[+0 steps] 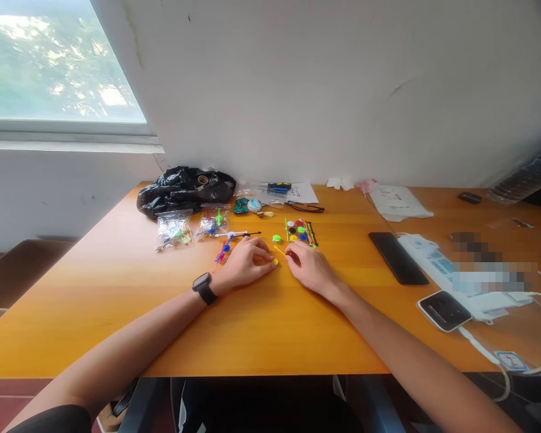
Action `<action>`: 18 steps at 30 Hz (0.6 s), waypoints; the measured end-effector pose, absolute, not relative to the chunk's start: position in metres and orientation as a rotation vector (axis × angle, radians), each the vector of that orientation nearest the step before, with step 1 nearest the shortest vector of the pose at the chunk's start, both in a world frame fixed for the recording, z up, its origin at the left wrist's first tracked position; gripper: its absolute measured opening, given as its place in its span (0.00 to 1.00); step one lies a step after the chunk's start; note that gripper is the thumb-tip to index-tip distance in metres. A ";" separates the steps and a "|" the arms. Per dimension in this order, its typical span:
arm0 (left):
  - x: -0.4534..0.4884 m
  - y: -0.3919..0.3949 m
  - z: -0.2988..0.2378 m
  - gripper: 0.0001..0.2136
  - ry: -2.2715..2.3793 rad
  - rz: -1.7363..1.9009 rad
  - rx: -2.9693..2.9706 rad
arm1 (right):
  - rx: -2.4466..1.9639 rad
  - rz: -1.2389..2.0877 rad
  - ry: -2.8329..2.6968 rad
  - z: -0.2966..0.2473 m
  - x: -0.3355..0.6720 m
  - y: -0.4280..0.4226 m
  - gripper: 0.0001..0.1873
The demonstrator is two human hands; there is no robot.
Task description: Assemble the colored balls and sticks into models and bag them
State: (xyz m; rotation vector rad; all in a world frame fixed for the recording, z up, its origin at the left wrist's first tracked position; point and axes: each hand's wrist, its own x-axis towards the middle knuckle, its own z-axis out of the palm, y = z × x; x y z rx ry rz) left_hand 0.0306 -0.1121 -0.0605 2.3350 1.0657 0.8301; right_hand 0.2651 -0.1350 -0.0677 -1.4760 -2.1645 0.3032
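My left hand (246, 263), with a black watch on its wrist, rests on the orange table (117, 313) and pinches a small yellow disc (275, 261). My right hand (309, 266) lies just right of it, fingers curled, pinching the end of a thin yellow stick (278, 249) that points at the disc. Just beyond the hands lie several small coloured discs and sticks (300, 231) in red, green, yellow, blue and black. Left of my left hand lies an assembled piece of blue, red and white sticks (228, 242).
Two clear bags of coloured parts (174, 229) and a black plastic bag (184, 187) sit at the back left. Glasses (304, 207) and papers lie by the wall. On the right are a black phone (397, 257), a power strip (437, 264) and a charger with cables (443, 310).
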 end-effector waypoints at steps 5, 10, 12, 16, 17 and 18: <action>0.029 -0.111 -0.062 0.04 1.070 0.862 2.287 | -1.464 0.306 -2.149 -0.068 0.264 -0.136 0.06; 0.035 -0.118 -0.065 0.04 1.134 0.883 2.310 | -1.459 0.329 -2.102 -0.065 0.262 -0.137 0.05; 0.036 -0.121 -0.064 0.04 1.162 0.891 2.320 | -1.453 0.352 -2.070 -0.064 0.261 -0.137 0.05; 0.038 -0.126 -0.063 0.04 1.181 0.884 2.333 | -1.454 0.385 -2.012 -0.064 0.260 -0.137 0.03; 0.038 -0.126 -0.063 0.03 1.183 0.881 2.335 | -1.451 0.385 -2.004 -0.064 0.259 -0.137 0.03; 0.038 -0.126 -0.063 0.03 1.184 0.879 2.335 | -1.445 0.386 -2.000 -0.065 0.259 -0.137 0.03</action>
